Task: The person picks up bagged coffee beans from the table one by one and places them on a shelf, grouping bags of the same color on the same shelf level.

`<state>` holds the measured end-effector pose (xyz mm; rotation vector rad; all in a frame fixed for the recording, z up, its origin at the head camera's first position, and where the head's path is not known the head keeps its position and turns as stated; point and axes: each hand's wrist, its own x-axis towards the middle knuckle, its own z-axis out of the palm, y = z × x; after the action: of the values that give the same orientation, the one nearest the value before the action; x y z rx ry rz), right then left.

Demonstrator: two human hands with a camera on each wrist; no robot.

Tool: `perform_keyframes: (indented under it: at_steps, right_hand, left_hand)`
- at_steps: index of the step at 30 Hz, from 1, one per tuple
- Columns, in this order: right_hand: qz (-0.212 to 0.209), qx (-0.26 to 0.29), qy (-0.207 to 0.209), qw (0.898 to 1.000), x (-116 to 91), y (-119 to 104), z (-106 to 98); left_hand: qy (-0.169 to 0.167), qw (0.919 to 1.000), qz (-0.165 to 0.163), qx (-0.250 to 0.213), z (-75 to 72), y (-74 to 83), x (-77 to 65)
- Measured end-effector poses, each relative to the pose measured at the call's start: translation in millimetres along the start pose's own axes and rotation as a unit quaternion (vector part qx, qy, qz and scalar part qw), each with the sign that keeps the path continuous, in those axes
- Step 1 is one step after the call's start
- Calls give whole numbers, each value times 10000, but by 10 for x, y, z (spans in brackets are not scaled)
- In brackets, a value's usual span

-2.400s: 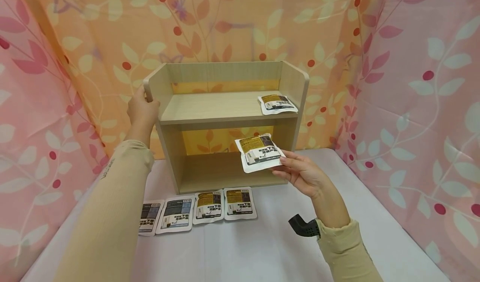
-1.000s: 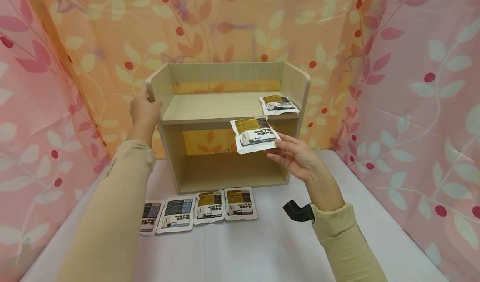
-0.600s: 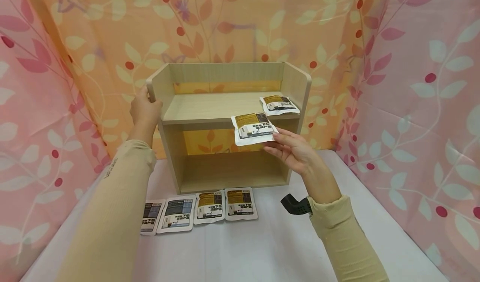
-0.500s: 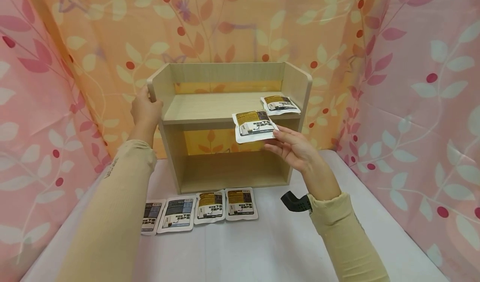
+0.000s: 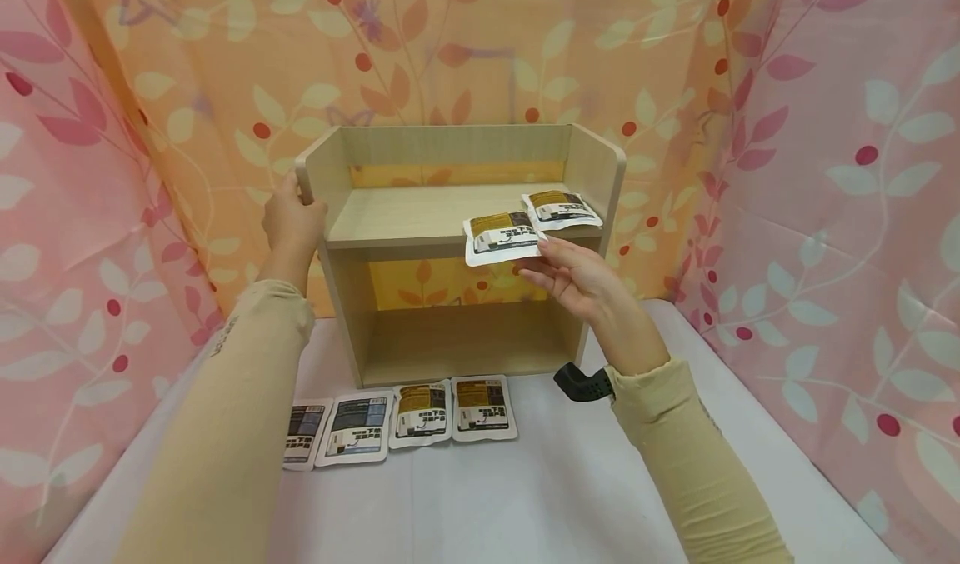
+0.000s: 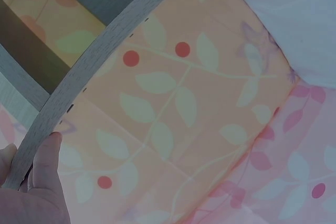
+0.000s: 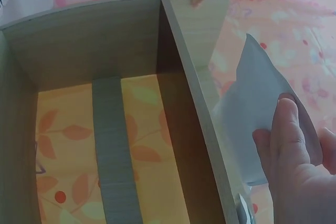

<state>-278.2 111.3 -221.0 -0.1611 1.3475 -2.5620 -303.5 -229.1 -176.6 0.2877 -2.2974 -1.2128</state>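
My left hand (image 5: 292, 221) grips the left side panel of a small two-tier wooden shelf (image 5: 405, 242); in the left wrist view its thumb and fingers (image 6: 48, 169) lie on either side of the panel's edge. With my right hand (image 5: 581, 282) I pinch the lower right corner of a white pouch (image 5: 501, 239) with a brown-and-white label. The pouch is held tilted in front of the upper board's front edge. A similar pouch (image 5: 561, 208) lies on the upper board at the right. The right wrist view shows the held pouch's plain back (image 7: 252, 114).
Several pouches lie in a row on the white-covered table (image 5: 540, 497) before the shelf, among them a blue-labelled pouch (image 5: 354, 427) and a brown-labelled pouch (image 5: 483, 407). Part of the leftmost pouch (image 5: 303, 435) is behind my left sleeve. Floral curtains (image 5: 450, 47) enclose the table.
My right hand has raised the pouch from in front of the lower compartment to the upper board's edge, moving slightly left. The left hand keeps its grip on the shelf.
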Motion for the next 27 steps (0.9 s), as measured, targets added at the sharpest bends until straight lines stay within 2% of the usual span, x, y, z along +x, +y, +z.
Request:
perform_keyframes:
  at_steps: [12,21,27]
  right_hand:
    - [-114,340,223,9991,133,-46,80]
    - [-164,370,460,9981,245,-73,134]
    - [-142,149,411,9989,311,-79,170]
  left_hand:
    - [4,10000,47,-4,6,-11,7]
    - [17,10000,-23,-1,8,-15,13]
    - [12,10000,-16,20,8,-12,2]
